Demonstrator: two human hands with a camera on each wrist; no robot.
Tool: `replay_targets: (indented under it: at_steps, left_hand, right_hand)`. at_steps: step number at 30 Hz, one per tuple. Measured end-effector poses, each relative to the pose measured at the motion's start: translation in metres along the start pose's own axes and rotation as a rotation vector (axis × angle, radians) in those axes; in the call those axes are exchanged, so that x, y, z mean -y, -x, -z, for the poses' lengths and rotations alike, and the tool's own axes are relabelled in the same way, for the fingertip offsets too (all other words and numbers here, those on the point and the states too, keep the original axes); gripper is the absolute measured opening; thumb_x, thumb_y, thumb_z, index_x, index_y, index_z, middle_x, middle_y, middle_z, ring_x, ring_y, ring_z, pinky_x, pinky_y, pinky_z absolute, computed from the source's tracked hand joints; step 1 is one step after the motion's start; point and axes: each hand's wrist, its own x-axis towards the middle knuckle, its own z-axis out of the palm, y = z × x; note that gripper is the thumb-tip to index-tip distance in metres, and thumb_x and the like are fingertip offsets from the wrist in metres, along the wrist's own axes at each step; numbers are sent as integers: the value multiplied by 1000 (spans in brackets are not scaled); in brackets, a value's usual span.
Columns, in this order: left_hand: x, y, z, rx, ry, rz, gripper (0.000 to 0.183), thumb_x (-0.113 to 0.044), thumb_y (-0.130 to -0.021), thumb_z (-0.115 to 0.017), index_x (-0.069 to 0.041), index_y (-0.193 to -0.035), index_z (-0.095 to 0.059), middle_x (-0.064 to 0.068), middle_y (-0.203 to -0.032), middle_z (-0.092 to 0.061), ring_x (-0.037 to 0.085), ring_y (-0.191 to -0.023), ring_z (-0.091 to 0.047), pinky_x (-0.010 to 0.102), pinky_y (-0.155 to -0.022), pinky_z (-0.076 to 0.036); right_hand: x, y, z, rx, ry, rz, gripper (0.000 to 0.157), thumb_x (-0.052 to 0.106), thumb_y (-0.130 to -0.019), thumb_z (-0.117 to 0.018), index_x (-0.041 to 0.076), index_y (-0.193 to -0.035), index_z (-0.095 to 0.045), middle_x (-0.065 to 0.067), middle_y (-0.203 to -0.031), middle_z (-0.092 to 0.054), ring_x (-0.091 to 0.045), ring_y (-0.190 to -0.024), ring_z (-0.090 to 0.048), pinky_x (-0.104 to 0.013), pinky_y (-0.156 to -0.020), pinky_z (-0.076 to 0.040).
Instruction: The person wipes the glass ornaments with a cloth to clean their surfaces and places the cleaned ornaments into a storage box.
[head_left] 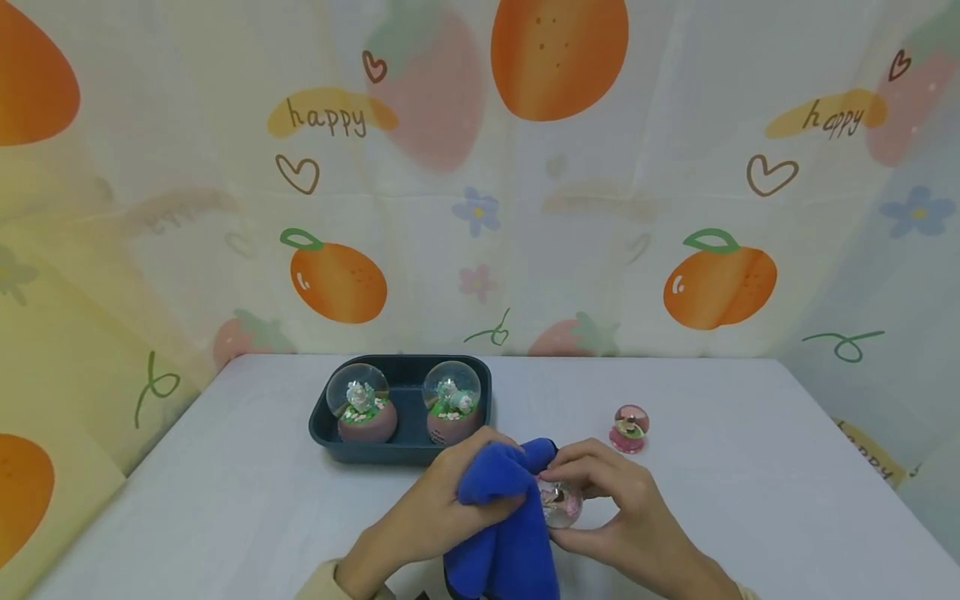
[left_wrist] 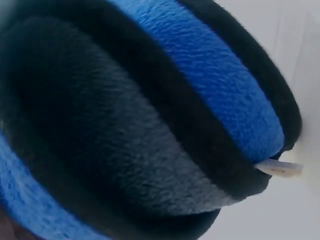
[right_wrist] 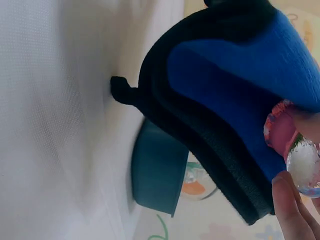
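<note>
Here, tray (head_left: 409, 412) holds two globes (head_left: 363, 408) (head_left: 452, 398); left hand (head_left: 442, 496) grips cloth (head_left: 517, 533), right hand (head_left: 635, 508) pinches ornament (head_left: 562, 505).

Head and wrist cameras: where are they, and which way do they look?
Head: on the head, looking forward and down; left hand and right hand show.
Left wrist: on that wrist, facing fuzzy blue cloth; no hand clearly shows.
Right wrist: on that wrist, facing cloth and clear round globe; fingers show.
Head and right wrist share the teal rectangular tray.
</note>
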Motion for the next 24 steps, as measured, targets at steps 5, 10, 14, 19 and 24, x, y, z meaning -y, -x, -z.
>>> replay_targets:
  at_steps: [5,10,14,19,24]
  left_hand:
    - [0,0,-1,86,32,91,50,-33,-88,-75,-33,-130,-46,-7,-116,-66,9,-102,-65,27,-88,-53]
    - [0,0,-3,54,-16,45,46,-33,-87,-76,-30,-124,-50,-7,-113,-67,8,-100,-66,27,-86,-54]
    - [-1,1,-3,6,-67,-30,37,-32,-87,-77,-26,-116,-55,-7,-109,-69,6,-98,-66,27,-84,-55]
    - [0,1,0,-25,-34,-106,18,-21,-93,-69,-19,-109,-61,-2,-100,-71,6,-93,-66,29,-84,-55]
    - [-1,1,3,33,40,1,26,-25,-94,-68,-22,-118,-58,-1,-107,-70,9,-96,-66,29,-87,-53]
  right_hand:
    - [-1,-1,-2,-20,-5,39,55,-8,-64,-87,9,-113,-67,-7,-110,-62,-10,-98,-63,-17,-77,-57]
    - [-3,0,-3,-17,-21,66,48,-3,-71,-85,8,-113,-67,-8,-111,-61,-10,-101,-62,-17,-79,-57]
    - [-4,1,-4,-9,-40,94,34,7,-81,-81,6,-112,-66,-10,-111,-62,-10,-104,-62,-18,-80,-57]
    - [-6,0,-6,13,-49,165,25,9,-87,-74,3,-110,-65,-13,-112,-63,-13,-105,-60,-17,-83,-56]
    - [-7,0,-7,-11,-11,198,20,15,-91,-70,3,-107,-66,-13,-111,-62,-15,-104,-60,-14,-89,-52]
